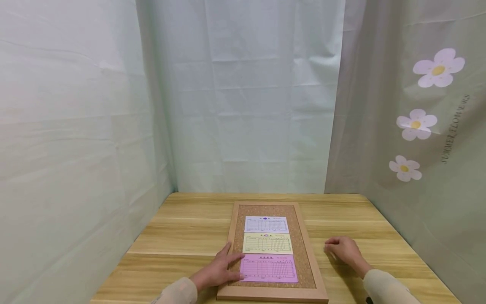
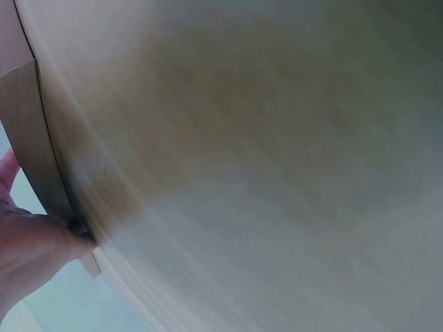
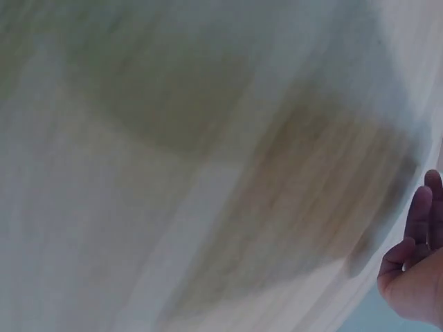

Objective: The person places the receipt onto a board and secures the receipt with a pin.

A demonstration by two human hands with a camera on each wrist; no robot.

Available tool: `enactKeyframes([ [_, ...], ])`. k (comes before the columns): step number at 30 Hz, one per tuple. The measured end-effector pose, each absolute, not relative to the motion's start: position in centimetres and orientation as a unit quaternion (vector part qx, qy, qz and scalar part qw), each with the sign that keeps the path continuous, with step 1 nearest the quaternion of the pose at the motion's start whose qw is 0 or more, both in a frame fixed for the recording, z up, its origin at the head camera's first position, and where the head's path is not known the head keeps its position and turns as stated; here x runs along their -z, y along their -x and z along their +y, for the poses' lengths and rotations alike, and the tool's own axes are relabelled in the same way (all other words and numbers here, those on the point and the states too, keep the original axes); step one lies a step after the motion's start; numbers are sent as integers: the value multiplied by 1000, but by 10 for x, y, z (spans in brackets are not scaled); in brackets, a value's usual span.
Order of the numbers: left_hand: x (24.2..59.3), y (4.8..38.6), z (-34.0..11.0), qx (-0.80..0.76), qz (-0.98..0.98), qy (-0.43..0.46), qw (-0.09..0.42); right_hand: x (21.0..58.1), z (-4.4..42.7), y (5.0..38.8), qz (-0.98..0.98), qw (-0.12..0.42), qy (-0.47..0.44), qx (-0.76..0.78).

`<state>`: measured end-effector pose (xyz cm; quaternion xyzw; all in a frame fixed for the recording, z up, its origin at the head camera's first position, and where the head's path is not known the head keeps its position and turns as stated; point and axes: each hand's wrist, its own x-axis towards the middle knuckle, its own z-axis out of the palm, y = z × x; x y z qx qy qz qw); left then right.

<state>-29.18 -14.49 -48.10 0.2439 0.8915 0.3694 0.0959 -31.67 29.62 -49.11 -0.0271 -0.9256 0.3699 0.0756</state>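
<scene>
A cork board (image 1: 305, 253) in a wooden frame (image 1: 273, 292) lies flat on the table. Three printed slips lie in a column on it: white (image 1: 266, 225), yellow (image 1: 268, 243) and, nearest, pink (image 1: 268, 269). A small purple round spot marks the top of the white slip and of the yellow one. My left hand (image 1: 221, 269) rests over the frame's left side, fingers spread, fingertips at the pink slip's left edge. Right of the board, my right hand (image 1: 346, 251) hovers low over the table with fingers bent; whether something small sits between its fingertips is hidden.
The wood-grain table (image 1: 182, 228) extends on both sides of the board. Pale curtains (image 1: 250, 105) enclose its back and sides, with printed white flowers (image 1: 416, 124) on the right one.
</scene>
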Motion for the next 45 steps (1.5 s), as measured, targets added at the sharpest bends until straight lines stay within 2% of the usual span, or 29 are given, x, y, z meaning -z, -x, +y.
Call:
enactKeyframes([
  [21,481,293,-144,-367,895,-238,95,477,295,312,-877,73,46,-473],
  [45,480,291,-144,-367,893,-241,98,470,287,314,-876,80,37,-474],
])
